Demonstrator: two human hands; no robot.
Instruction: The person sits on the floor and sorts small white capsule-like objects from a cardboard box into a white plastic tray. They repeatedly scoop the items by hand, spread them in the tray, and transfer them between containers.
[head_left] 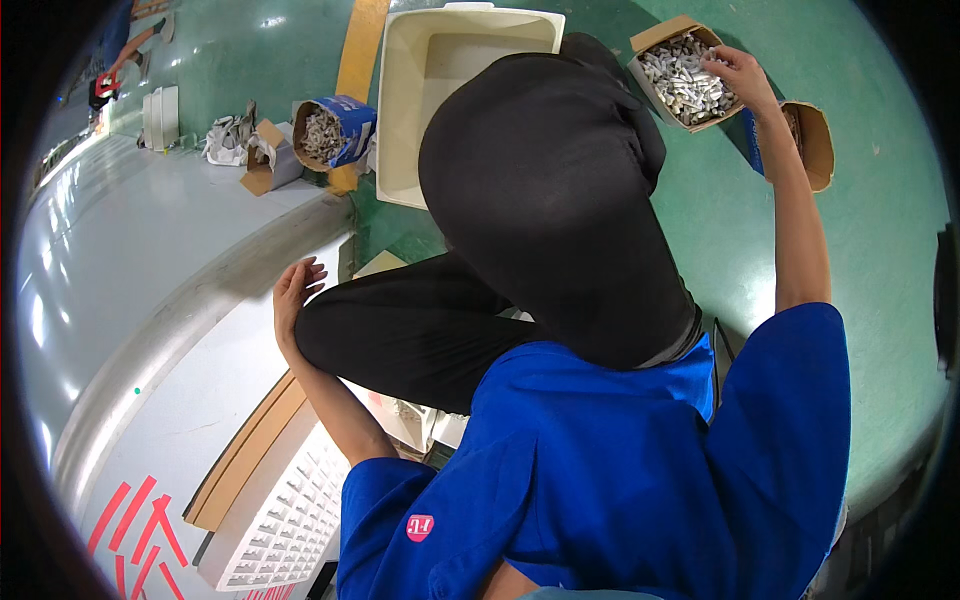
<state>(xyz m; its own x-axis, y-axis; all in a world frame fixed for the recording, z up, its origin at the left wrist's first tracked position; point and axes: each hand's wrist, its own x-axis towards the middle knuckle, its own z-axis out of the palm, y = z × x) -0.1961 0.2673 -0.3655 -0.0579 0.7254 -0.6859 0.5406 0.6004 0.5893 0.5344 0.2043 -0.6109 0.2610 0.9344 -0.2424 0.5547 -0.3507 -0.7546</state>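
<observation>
My right hand (pixel 738 78) reaches out to an uncovered cardboard box (pixel 660 34) on the green floor. Its thumb and fingers are pinched together over the heap of small white and silvery tube-like pieces (pixel 682 85) inside. Whatever sits between those fingertips is too small to make out. On the left, my left hand (pixel 294 290) rests by my bent knee, its fingers loosely apart and nothing in them. Beyond my legs stands a cream plastic tub (pixel 396 120), partly hidden by my raised knee; no contents show in its visible part.
Beside the right box is another blue-and-brown box (pixel 818 150). A blue box of small pieces (pixel 352 128) and a white carton (pixel 284 165) stand left of the tub. A white grid tray (pixel 290 520) and red strips (pixel 130 520) lie lower left. Another person (pixel 130 50) is far left.
</observation>
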